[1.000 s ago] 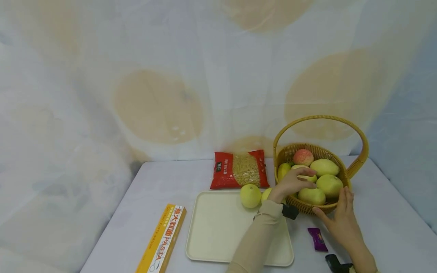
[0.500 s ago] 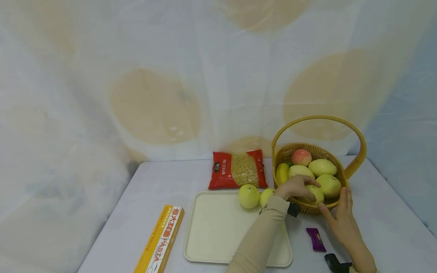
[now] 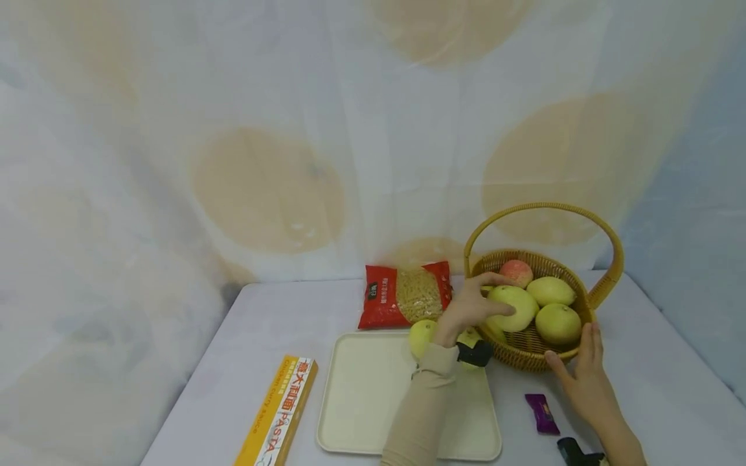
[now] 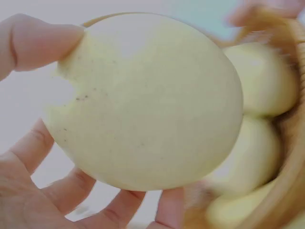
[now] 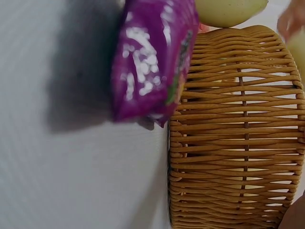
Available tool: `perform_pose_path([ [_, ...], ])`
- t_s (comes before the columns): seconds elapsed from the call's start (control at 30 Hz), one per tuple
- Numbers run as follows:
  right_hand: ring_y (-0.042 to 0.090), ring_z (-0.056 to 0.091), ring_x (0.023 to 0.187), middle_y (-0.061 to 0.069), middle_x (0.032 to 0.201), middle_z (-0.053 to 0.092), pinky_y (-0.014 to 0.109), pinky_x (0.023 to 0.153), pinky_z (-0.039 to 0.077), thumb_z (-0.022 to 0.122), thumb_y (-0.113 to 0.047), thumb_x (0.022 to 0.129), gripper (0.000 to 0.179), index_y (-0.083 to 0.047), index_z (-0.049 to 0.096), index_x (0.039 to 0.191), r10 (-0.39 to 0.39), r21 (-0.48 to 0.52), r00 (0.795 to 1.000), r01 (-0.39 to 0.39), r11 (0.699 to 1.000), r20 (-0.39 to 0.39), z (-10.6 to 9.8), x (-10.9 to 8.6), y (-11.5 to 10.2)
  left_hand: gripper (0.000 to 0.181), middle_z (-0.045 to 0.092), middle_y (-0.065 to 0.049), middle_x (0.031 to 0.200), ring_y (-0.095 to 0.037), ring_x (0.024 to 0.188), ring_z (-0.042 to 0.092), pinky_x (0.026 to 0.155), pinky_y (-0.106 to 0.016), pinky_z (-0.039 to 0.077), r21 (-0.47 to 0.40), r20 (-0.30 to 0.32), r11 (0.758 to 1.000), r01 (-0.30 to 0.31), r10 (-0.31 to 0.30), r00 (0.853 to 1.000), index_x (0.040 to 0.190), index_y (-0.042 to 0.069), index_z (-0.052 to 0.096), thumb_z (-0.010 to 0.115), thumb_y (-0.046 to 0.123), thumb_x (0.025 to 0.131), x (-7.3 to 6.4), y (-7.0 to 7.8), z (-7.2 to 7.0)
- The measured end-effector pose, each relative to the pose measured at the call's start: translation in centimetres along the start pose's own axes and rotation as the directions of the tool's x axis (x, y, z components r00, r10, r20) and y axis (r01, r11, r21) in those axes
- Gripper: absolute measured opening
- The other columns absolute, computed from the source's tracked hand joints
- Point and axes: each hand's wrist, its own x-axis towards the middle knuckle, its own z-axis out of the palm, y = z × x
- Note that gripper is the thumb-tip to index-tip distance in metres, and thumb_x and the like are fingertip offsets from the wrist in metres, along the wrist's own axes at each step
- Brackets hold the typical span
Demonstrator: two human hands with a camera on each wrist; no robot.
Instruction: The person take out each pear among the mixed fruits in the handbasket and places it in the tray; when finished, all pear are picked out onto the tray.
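My left hand [image 3: 469,307] grips a pale yellow-green, apple-like fruit [image 3: 515,309] above the wicker basket [image 3: 515,355], at its left side. In the left wrist view, thumb and fingers spread around this fruit [image 4: 147,105], which has a dimple and small dark specks. My right hand [image 3: 588,382] rests against the basket's front right rim, fingers straight and thumb apart. Below the held fruit, the basket contains a peach [image 3: 517,274], a pale oval fruit [image 3: 550,291] and a round yellow-green fruit [image 3: 557,323]; something yellow is partly hidden.
A cream tray [image 3: 364,401] bears two yellow-green fruits, partly behind my left arm. Behind it lies a red pasta bag [image 3: 387,294]; a yellow pasta box [image 3: 276,411] lies left. A purple wrapped packet [image 3: 542,413] is near my right hand. The basket handle [image 3: 544,206] arches overhead.
My left hand, which was on the front fruit in the basket, has lifted it up and leftward, baring the woven bottom. My right hand stays at the rim.
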Motion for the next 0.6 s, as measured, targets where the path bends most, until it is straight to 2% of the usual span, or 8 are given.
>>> perform_pose_path([
  [0.07,0.059,-0.011,0.138,0.025,0.154,-0.030,0.076,0.102,0.010,0.041,-0.037,0.103,0.088,0.002,-0.025,0.147,-0.009,0.000,1.000,0.009,1.000,0.002,0.0,0.0,0.1,0.039,0.062,0.005,0.121,-0.009,0.087,0.053,0.066,-0.025,0.049,-0.019,-0.063,1.000,-0.007,0.005,0.998,0.116,0.024,0.069,0.077,0.011,0.080,-1.7,0.0,-2.5],
  [0.13,0.060,-0.012,0.137,0.025,0.154,-0.031,0.077,0.100,0.011,0.040,-0.037,0.103,0.088,0.001,-0.026,0.147,-0.010,-0.004,1.000,0.010,1.000,0.006,-0.1,-0.1,0.2,0.040,0.062,0.002,0.122,-0.014,0.092,0.053,0.068,-0.027,0.049,-0.019,-0.158,1.000,0.000,-0.003,0.987,0.115,0.024,0.069,0.077,0.010,0.079,-3.5,-0.4,-4.8],
  [0.2,0.059,-0.013,0.137,0.024,0.153,-0.032,0.078,0.099,0.011,0.040,-0.036,0.104,0.088,0.000,-0.027,0.147,-0.010,-0.006,1.000,0.010,1.000,0.008,-0.3,0.0,0.4,0.042,0.062,-0.003,0.123,-0.020,0.091,0.055,0.068,-0.029,0.050,-0.003,-0.255,1.000,0.014,-0.014,0.967,0.117,0.020,0.068,0.076,0.007,0.077,-5.3,-1.2,-7.0],
  [0.23,0.060,-0.013,0.137,0.024,0.153,-0.032,0.079,0.098,0.012,0.040,-0.036,0.104,0.087,0.000,-0.028,0.146,-0.007,-0.009,1.000,0.007,1.000,0.008,-0.4,0.0,0.4,0.043,0.062,-0.004,0.124,-0.020,0.099,0.055,0.073,-0.028,0.051,0.024,-0.308,0.999,0.026,-0.017,0.951,0.116,0.018,0.068,0.076,0.007,0.076,-6.0,-1.6,-7.9],
  [0.33,0.059,-0.016,0.137,0.023,0.153,-0.034,0.079,0.098,0.010,0.038,-0.036,0.104,0.087,-0.001,-0.029,0.146,0.002,-0.004,1.000,-0.002,1.000,0.013,-0.7,0.0,0.5,0.045,0.061,-0.010,0.126,-0.022,0.095,0.056,0.073,-0.027,0.050,0.062,-0.418,0.996,0.070,-0.038,0.908,0.118,0.012,0.067,0.075,0.005,0.074,-7.9,-3.3,-10.2],
  [0.4,0.058,-0.017,0.137,0.023,0.153,-0.034,0.079,0.098,0.009,0.038,-0.036,0.104,0.087,0.000,-0.029,0.146,0.002,0.001,1.000,-0.002,1.000,0.017,-0.7,0.1,0.5,0.045,0.060,-0.011,0.127,-0.022,0.094,0.055,0.073,-0.027,0.048,0.067,-0.457,0.991,0.117,-0.074,0.886,0.118,0.012,0.066,0.074,0.005,0.075,-8.8,-4.6,-11.1],
  [0.5,0.058,-0.018,0.137,0.025,0.153,-0.034,0.079,0.099,0.008,0.038,-0.036,0.104,0.087,0.001,-0.028,0.146,0.001,0.008,1.000,-0.002,1.000,0.026,-0.5,0.2,0.4,0.043,0.059,-0.012,0.128,-0.024,0.096,0.053,0.074,-0.028,0.045,0.045,-0.492,0.981,0.188,-0.142,0.859,0.116,0.012,0.066,0.073,0.006,0.074,-9.9,-6.8,-11.9],
  [0.6,0.058,-0.018,0.137,0.025,0.152,-0.034,0.079,0.099,0.008,0.038,-0.036,0.104,0.087,0.001,-0.028,0.146,-0.004,0.019,0.999,0.003,1.000,0.033,-0.2,0.4,0.3,0.043,0.060,-0.012,0.125,-0.024,0.101,0.053,0.080,-0.032,0.045,0.015,-0.497,0.974,0.227,-0.189,0.847,0.114,0.010,0.066,0.073,0.004,0.073,-10.2,-8.9,-11.9],
])
